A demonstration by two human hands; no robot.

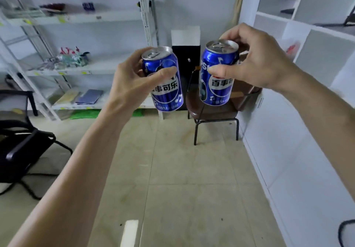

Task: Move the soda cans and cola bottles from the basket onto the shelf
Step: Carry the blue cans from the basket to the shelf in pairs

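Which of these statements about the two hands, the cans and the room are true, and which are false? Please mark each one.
1. Each hand holds one blue cola can. True: the left hand grips the left can and the right hand grips the right can.
2. Both cans stand on the metal shelf. False: both are held in the air, in front of the metal shelf.
3. The cans have been opened. False: both pull tabs lie flat on closed tops.
4. A brown chair stands behind the right can. True: the brown chair is on the tiled floor.
5. The basket shows between the hands. False: no basket is in view.
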